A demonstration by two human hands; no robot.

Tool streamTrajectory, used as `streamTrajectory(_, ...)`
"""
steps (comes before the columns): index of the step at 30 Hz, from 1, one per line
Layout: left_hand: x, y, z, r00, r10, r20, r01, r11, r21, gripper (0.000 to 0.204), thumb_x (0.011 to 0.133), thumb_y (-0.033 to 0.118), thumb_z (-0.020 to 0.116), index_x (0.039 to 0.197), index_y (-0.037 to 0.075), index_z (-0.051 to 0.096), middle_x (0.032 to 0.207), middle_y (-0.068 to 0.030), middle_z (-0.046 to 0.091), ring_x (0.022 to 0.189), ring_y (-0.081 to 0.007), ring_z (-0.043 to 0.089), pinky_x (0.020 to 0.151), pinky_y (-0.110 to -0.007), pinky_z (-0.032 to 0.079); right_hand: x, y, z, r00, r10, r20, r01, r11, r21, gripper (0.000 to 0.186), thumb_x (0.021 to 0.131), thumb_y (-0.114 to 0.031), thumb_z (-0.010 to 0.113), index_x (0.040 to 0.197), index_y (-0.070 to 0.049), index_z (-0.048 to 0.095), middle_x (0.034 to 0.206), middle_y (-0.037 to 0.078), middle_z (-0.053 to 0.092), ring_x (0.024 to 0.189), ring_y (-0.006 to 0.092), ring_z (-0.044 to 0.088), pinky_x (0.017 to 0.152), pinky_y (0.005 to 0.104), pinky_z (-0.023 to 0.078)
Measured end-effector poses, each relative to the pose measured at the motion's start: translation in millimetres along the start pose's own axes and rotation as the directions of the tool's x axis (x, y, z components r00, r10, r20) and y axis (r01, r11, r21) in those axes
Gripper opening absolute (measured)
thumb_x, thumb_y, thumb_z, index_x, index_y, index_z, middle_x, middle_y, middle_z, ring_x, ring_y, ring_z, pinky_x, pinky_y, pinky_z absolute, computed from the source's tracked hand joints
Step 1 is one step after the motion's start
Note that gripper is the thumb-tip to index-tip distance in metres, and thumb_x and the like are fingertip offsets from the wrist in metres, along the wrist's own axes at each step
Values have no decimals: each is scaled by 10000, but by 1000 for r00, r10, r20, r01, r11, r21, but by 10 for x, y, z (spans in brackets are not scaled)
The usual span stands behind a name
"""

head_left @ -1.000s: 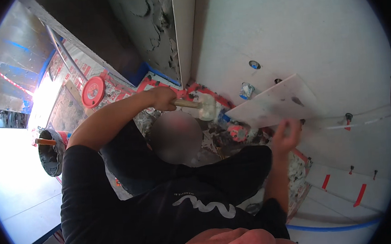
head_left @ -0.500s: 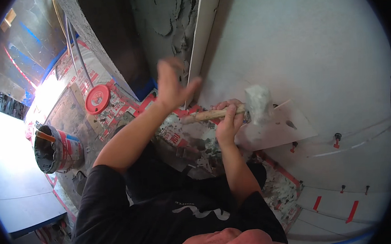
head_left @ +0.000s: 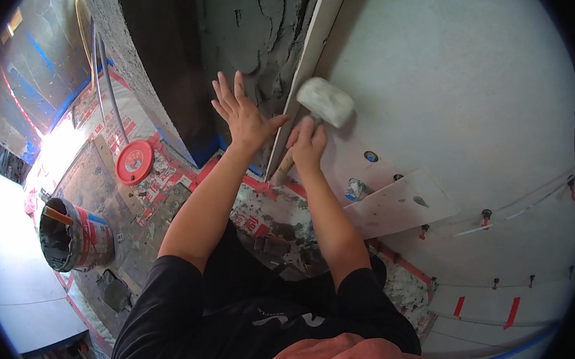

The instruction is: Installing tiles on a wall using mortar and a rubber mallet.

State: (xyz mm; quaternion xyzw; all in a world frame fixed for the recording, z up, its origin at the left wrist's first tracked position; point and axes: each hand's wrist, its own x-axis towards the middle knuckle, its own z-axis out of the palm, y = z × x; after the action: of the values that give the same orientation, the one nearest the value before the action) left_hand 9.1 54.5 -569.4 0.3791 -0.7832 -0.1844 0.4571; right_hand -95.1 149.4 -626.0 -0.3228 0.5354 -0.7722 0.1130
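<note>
The left hand [head_left: 243, 116] has moved flat onto the tile edge [head_left: 306, 65] at upper centre, fingers spread, while the right hand [head_left: 306, 145] is clamped on the mallet [head_left: 325, 101], whose head lies just right of that edge.

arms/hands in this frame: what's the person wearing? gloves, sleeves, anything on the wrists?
Both hands are bare: no gloves on the left hand or right hand. Forearms are uncovered, and no watch or band shows on either wrist. Short black sleeves end near the elbows, part of a black T-shirt with a small white mark on it.
</note>
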Motion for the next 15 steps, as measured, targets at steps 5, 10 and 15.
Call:
streamTrajectory(5, 11, -29, 24, 1000, -15, -8, 15, 1000, -22, 1424, 494, 416, 982, 1575, 116, 105, 1653, -214, -25, 1533, -459, -57, 1189, -674, 51, 29, 63, -15, 999, -54, 10, 54, 998, -29, 359, 1054, -344, 514, 861, -43, 482, 560, 35, 515, 431, 135, 498, 427, 294, 411)
streamTrajectory(10, 50, -51, 22, 1000, -4, 6, 4, 1000, -11, 1414, 492, 415, 983, 1574, 116, 122, 1654, -217, -28, 1530, -465, -63, 1189, -675, 52, 90, 5, 41, 1000, 10, 23, -9, 1000, -15, 386, 1061, -343, 474, 807, -52, 479, 557, 44, 520, 437, 143, 503, 435, 296, 420)
streamTrajectory(15, 66, -3, 4, 1000, -14, 12, 14, 999, -37, 1402, 494, 402, 983, 1575, 121, 136, 1656, -216, -19, 1533, -459, -61, 1190, -671, 47, 92, -47, 52, 998, -46, -46, 45, 998, -32, 401, 1068, -348, 437, 789, -64, 480, 551, 48, 518, 439, 149, 503, 444, 298, 431)
